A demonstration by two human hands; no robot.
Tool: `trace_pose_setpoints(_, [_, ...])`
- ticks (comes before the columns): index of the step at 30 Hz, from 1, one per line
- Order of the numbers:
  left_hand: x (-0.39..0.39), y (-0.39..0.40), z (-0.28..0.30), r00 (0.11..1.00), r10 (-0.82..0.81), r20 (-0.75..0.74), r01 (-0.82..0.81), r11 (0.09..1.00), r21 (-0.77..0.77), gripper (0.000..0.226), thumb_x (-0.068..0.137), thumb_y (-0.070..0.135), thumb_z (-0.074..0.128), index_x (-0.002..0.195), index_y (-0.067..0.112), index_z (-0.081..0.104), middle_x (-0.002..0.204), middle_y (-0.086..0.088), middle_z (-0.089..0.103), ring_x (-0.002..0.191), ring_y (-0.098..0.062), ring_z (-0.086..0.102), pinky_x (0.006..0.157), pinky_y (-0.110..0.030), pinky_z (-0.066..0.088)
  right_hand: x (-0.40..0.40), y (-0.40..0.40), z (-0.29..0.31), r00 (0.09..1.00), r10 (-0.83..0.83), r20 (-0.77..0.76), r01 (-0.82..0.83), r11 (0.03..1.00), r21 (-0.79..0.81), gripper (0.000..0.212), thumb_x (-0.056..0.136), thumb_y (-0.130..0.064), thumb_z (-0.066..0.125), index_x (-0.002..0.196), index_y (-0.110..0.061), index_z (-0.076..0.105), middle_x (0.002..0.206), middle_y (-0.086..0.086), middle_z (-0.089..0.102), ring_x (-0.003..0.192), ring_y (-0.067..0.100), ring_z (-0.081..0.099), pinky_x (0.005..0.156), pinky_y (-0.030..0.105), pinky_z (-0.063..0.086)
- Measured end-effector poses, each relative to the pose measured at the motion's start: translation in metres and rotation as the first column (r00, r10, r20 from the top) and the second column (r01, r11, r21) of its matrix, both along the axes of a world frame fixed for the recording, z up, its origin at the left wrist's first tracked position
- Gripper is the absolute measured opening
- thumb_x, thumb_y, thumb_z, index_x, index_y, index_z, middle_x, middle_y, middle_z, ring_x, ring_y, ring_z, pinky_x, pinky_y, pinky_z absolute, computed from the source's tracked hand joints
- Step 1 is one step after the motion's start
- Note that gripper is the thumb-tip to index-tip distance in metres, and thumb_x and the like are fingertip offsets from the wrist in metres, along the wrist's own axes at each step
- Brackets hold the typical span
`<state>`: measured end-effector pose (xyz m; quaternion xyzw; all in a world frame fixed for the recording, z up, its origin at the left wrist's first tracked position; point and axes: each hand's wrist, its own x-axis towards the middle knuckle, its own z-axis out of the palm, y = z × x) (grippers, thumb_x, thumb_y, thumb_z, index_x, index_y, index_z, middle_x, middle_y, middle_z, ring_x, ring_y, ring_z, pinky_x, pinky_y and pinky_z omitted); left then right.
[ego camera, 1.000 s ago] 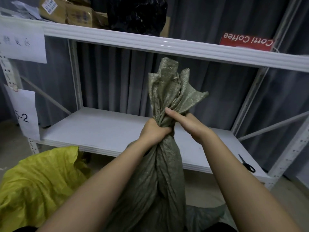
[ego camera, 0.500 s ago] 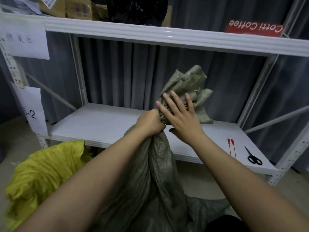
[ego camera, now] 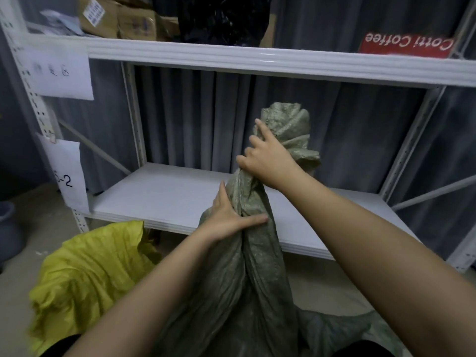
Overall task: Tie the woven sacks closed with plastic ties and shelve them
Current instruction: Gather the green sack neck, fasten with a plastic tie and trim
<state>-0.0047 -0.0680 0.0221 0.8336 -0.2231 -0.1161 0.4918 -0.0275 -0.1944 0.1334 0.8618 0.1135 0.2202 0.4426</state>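
A person gathered the neck of a green woven sack point(ego camera: 247, 274) before a white shelf point(ego camera: 164, 199).
The right hand point(ego camera: 270, 161) clenched the twisted neck; the left hand point(ego camera: 229, 217) lay open against it below.

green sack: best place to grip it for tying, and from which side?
Grip the twisted neck of the green sack, just under the right hand. There the cloth is gathered narrowest, with the loose top flaring above. Come from the left, where the left hand rests open.
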Motion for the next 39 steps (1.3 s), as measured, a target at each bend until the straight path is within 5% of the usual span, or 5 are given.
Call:
trace_pose_setpoints(18, [0.022,-0.056,0.000,0.884,0.329,0.334,-0.324,0.943,-0.071,0.003,0.081,0.023,0.051,0.080,0.021,0.054,0.097,-0.004,0.059,0.097,-0.029,0.054,0.084,-0.038,0.045,-0.010,-0.043,-0.015,0.989,0.125,0.076,-0.139,0.964,0.225,0.027,0.059,-0.004,0.069,0.082,-0.010,0.056,0.068,0.007,0.062,0.077,0.031,0.059,0.107,0.057,0.033])
trace_pose_setpoints(24, [0.037,-0.051,-0.002,0.893,0.132,0.431,-0.257,0.935,0.246,0.027,0.087,0.022,0.047,0.114,0.017,0.053,0.110,-0.006,0.064,0.100,-0.032,0.059,0.075,-0.034,0.043,-0.023,-0.028,-0.049,0.980,-0.164,0.116,0.129,0.955,0.268,0.109,0.073,-0.044,0.070,0.150,-0.022,-0.004,0.155,0.017,0.017,0.144,0.035,0.013,0.108,0.064,-0.012])
trace_pose_setpoints(28, [0.036,-0.056,-0.005,0.834,-0.035,0.551,-0.249,0.867,0.432,0.035,0.091,0.025,0.048,0.125,0.016,0.049,0.117,-0.008,0.062,0.104,-0.028,0.060,0.082,-0.038,0.046,-0.019,-0.003,-0.081,0.996,-0.084,-0.031,0.088,0.976,0.197,0.086,0.090,-0.029,0.051,0.149,-0.008,-0.008,0.156,0.017,0.014,0.145,0.031,0.007,0.102,0.060,-0.028])
trace_pose_setpoints(33, [0.031,-0.038,-0.006,0.979,-0.152,0.136,0.103,0.944,0.315,0.060,0.069,0.037,0.075,0.118,0.015,0.049,0.108,-0.002,0.062,0.095,-0.020,0.060,0.080,-0.036,0.051,-0.011,-0.030,-0.096,0.999,-0.010,-0.030,0.020,0.948,0.317,0.046,0.051,-0.019,0.081,0.094,-0.010,0.066,0.067,0.003,0.062,0.067,0.023,0.063,0.101,0.062,0.035])
trace_pose_setpoints(39, [0.014,0.005,-0.032,0.985,-0.170,-0.005,0.166,0.949,0.268,0.140,0.045,0.071,0.076,0.147,0.036,-0.014,0.159,0.003,0.006,0.146,-0.021,0.010,0.117,-0.049,0.015,-0.015,-0.031,-0.099,0.997,-0.024,-0.068,0.050,0.903,0.426,0.039,0.042,-0.024,0.087,0.065,-0.015,0.057,0.057,0.003,0.059,0.058,0.025,0.061,0.078,0.045,0.053])
